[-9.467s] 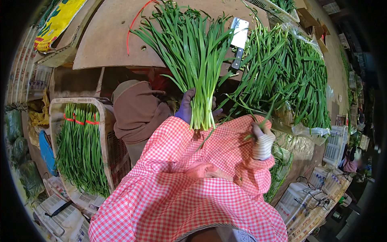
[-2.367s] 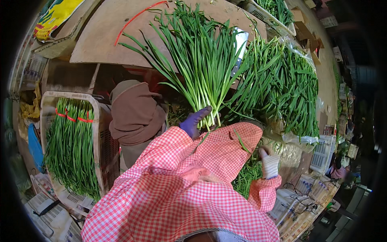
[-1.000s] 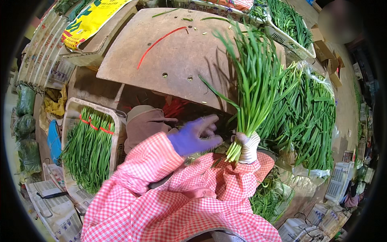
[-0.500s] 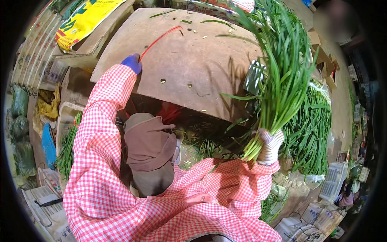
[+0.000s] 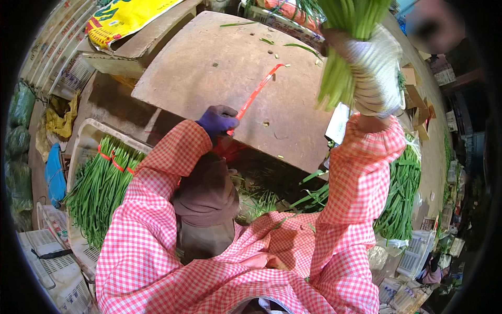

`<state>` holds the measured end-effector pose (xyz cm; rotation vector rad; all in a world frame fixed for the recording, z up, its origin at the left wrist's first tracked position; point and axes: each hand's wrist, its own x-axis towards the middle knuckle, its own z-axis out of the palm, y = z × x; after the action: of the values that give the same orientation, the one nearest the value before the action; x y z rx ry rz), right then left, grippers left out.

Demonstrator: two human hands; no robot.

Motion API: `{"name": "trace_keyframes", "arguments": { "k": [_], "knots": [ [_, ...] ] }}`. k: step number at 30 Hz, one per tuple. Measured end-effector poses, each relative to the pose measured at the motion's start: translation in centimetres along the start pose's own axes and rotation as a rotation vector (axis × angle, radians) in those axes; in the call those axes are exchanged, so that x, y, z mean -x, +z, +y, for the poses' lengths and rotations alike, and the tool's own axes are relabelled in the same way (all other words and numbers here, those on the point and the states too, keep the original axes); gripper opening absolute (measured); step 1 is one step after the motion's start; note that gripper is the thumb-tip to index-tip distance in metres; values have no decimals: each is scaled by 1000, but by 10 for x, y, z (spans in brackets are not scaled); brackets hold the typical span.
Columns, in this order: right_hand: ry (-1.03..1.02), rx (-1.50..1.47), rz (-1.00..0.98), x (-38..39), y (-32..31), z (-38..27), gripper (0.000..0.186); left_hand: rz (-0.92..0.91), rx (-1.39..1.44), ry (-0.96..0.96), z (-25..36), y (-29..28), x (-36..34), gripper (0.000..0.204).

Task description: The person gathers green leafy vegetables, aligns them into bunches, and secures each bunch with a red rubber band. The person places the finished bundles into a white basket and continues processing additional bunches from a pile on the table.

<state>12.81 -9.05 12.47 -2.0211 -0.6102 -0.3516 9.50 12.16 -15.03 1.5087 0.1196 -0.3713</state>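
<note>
In our raised right hand [image 5: 375, 70], closed tight, we grip a bunch of greens [image 5: 361, 18]. Our left hand [image 5: 218, 120] pinches a red strip [image 5: 256, 94] at the board [image 5: 183, 57]. Left of that hand, a basket [image 5: 90, 124] holds tied bundles [image 5: 97, 188]; below our right hand lies a knife [image 5: 339, 124], partly hidden.

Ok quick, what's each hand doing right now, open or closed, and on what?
Left hand: closed, holding the red strip near its lower end.
Right hand: closed around the bunch of green stalks.
</note>
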Motion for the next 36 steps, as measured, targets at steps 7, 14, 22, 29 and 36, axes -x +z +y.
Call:
{"name": "trace_keyframes", "arguments": {
  "k": [7, 14, 22, 29, 36],
  "knots": [
    [-44, 687, -567, 51, 108, 154, 46, -112, -57, -72, -27, -7, -19, 37],
    [124, 747, -765, 66, 103, 189, 65, -80, -104, -137, -4, 10, -6, 55],
    [242, 763, -751, 65, 80, 176, 90, -162, -45, -107, -13, 9, -9, 57],
    [263, 765, -563, 82, 41, 173, 83, -126, -336, -60, 24, -1, 21, 52],
    [193, 708, -359, 126, 8, 203, 44, 339, -581, 303, 49, -40, 20, 33]
  ]
}}
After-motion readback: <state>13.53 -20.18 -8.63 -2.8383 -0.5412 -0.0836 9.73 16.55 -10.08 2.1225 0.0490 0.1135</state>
